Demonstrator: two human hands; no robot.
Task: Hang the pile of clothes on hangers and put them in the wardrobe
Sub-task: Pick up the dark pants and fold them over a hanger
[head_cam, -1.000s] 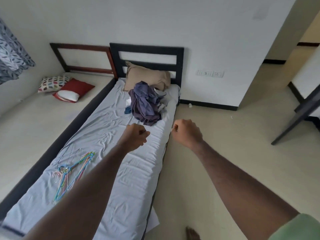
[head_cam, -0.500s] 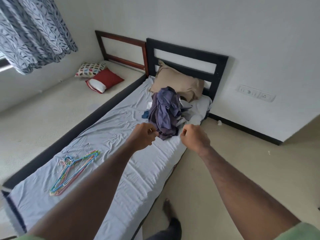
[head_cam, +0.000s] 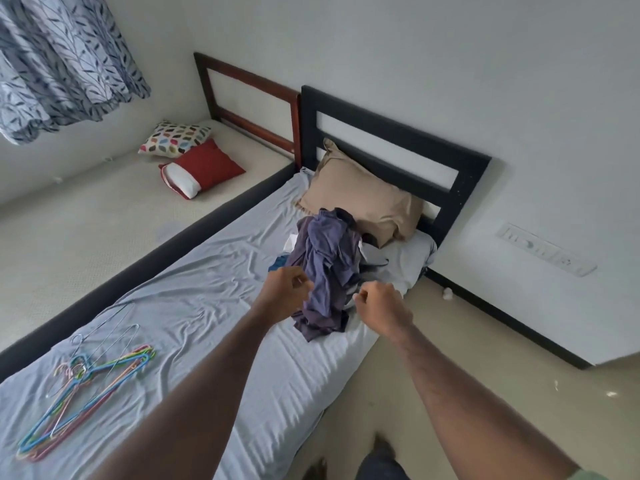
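Left hand (head_cam: 284,291) and right hand (head_cam: 379,304): grip closed in fists, holding nothing, flanking clothes pile (head_cam: 327,271) on bed (head_cam: 207,271); hangers (head_cam: 83,389) lie nearer.

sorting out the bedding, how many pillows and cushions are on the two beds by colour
tan pillow: 1
red cushion: 1
patterned cushion: 1
total: 3

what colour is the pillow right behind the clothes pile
Tan, a plain light brown; the pillow shows clearly in the head view.
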